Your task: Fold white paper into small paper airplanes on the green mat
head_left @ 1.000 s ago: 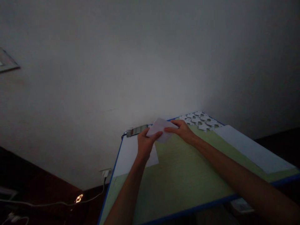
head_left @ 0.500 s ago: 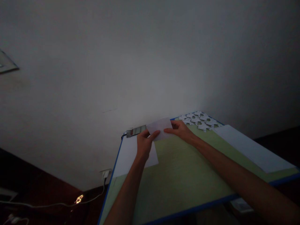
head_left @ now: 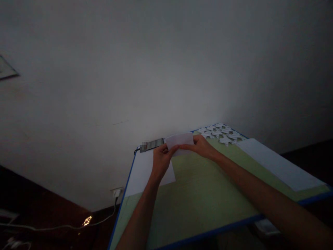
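Observation:
Both of my hands hold one small white sheet of paper (head_left: 180, 139) above the far part of a green table (head_left: 208, 194). My left hand (head_left: 161, 160) pinches its lower left edge between thumb and fingers. My right hand (head_left: 202, 146) grips its right edge, fingers curled under it. The paper looks folded to a small rectangle and stands almost upright, facing me.
A pile of several small folded white paper shapes (head_left: 221, 133) lies at the table's far right corner. White sheets lie at the left (head_left: 142, 172) and along the right edge (head_left: 278, 165). A phone (head_left: 154, 143) rests by the wall. A cable and socket (head_left: 117, 192) hang at the lower left.
The paper went from a tilted, diamond-like pose to a level rectangle held upright. Both hands shifted slightly closer together along its lower edge.

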`<state>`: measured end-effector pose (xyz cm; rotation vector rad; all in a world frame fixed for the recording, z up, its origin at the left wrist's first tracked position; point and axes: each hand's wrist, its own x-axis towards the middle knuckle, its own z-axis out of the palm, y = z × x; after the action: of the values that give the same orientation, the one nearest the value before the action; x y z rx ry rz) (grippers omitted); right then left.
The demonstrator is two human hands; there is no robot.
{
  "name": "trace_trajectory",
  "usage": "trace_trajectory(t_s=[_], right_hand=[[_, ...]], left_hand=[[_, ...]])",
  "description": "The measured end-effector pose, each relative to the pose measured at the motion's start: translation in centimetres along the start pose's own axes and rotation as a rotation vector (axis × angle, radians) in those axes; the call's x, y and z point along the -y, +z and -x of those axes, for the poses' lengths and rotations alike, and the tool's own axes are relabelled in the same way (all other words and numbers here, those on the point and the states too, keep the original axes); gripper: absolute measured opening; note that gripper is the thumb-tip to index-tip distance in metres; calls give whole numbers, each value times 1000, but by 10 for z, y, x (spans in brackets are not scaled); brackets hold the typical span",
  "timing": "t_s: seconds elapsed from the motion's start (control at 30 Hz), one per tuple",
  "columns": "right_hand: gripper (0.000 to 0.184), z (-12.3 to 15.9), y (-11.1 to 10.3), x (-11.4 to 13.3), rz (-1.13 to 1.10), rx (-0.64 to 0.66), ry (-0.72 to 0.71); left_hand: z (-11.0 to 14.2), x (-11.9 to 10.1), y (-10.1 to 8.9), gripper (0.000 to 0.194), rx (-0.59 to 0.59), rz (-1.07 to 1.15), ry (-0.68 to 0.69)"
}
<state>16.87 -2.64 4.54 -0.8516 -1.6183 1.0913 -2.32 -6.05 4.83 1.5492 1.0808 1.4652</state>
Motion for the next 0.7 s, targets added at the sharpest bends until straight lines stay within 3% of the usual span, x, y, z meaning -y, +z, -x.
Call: trace_trajectory(t_s=[0.2, 0.47, 0.7], right_hand=[[42, 1, -4, 0, -41, -53, 90], [41, 3, -2, 4, -71, 16, 93], [44, -1, -18, -6, -88, 71, 84]], left_hand=[[-2, 7, -2, 32, -71, -16, 7], [0, 13, -5, 39, -29, -82, -5], [-6, 16, -15, 38, -67, -146, 37]])
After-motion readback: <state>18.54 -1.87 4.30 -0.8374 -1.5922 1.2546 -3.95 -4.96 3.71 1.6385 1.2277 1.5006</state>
